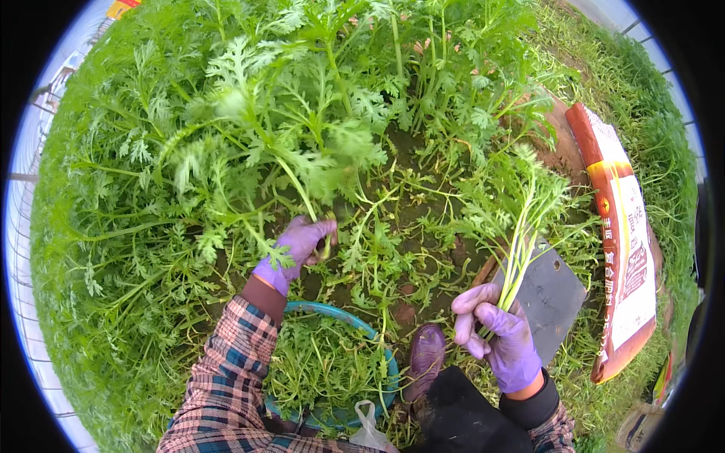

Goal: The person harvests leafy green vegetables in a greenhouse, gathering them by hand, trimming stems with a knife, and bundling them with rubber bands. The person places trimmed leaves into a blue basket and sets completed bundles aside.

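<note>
My left hand (297, 249), in a purple glove, is closed around the lower stem of a leafy green plant (294, 178), whose top is blurred. In my right hand (501, 331), also gloved, is a small bunch of cut greens (520, 249) with pale stems pointing down into the palm and leaves upward. Below my left wrist stands a teal basin (391, 362) filled with loose leafy greens (325, 362). Between the hands, cut stubble and fallen leaves (396, 243) cover the soil.
Tall growing greens (170, 113) fill the left and far side. A dark flat board (549, 300) lies behind my right hand. Further right is a printed fertilizer sack (623, 243). A purple shoe (426, 354) and a clear plastic bag (369, 427) are near the basin.
</note>
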A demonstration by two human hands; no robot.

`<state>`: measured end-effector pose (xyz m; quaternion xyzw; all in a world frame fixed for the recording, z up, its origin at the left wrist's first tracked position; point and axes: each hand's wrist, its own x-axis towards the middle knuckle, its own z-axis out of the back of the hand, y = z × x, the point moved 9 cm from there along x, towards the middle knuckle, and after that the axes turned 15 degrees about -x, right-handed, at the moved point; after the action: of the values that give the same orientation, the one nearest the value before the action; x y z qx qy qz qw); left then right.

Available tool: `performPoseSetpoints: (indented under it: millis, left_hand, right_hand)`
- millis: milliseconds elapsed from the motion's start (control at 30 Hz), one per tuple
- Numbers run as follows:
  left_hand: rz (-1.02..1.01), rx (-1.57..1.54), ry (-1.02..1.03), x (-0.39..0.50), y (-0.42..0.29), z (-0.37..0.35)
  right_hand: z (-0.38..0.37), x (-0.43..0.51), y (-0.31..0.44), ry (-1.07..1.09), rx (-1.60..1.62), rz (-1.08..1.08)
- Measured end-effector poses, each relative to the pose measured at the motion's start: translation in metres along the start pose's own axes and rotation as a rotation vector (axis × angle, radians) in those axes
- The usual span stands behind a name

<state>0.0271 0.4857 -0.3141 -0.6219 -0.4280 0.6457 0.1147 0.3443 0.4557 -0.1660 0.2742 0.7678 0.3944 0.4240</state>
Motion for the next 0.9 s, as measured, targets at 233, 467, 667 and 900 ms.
performPoseSetpoints:
  millis: [233,467,667,900]
  left_hand:
    - [-0.447,0.369,-0.292,0.070,-0.064,0.011]
    - [-0.274,0.315,-0.205,0.069,-0.060,-0.005]
    - [-0.434,1.547,-0.099,0.078,-0.034,-0.038]
    - [0.033,0.442,-0.158,0.056,-0.012,0.010]
  right_hand:
    - [-0.005,0.002,-0.004,0.037,-0.004,-0.021]
    - [-0.005,0.001,-0.001,0.025,0.000,0.004]
    - [-0.009,-0.001,-0.005,0.048,-0.027,-0.031]
    - [-0.005,-0.002,-0.005,0.032,-0.018,-0.017]
